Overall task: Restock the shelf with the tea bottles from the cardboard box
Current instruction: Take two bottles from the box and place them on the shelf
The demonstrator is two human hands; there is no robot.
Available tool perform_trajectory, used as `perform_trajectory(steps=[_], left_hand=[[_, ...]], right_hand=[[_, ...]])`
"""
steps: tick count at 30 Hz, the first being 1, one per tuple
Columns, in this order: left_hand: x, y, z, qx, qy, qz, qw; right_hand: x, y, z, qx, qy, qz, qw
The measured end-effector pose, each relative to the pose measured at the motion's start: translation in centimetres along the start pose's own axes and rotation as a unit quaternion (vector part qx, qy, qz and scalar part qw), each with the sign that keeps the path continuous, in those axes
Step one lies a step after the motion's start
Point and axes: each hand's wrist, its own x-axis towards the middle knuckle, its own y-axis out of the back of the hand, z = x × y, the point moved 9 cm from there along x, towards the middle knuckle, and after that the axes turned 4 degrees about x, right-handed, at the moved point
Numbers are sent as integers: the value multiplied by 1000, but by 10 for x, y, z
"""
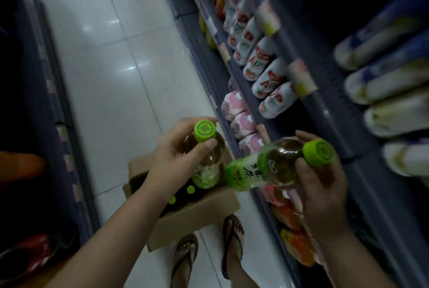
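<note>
Both hands pinch tea bottles by the neck: left hand (173,156) one upright, right hand (321,179) one tilted; full, smooth plastic, likely heavy and slippery.

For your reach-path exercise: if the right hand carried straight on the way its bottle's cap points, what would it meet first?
The right hand aims its tea bottle cap-first toward the shelf; it would probably first meet the white bottles lying there, though depth is unclear.

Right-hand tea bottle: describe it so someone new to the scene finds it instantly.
Start at the open cardboard box on the white floor by the shelves. Just right of it and above, the right hand grips a tea bottle near its green cap. Unlike the upright bottle in the left hand, this one lies nearly sideways, cap pointing right, green label showing dark characters.
</note>
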Motion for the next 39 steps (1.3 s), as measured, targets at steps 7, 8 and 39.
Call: perform_trajectory(steps=[7,8,39], left_hand=[[-75,-62,206,-54,-37,-88,994],[-84,-69,226,-64,-34,-96,993],[-507,-498,429,-56,-144,-470,869]], right_hand=[[-89,55,-204,11,84,140,986],[-105,66,-222,8,85,164,983],[-552,450,-432,-183,221,452,845]])
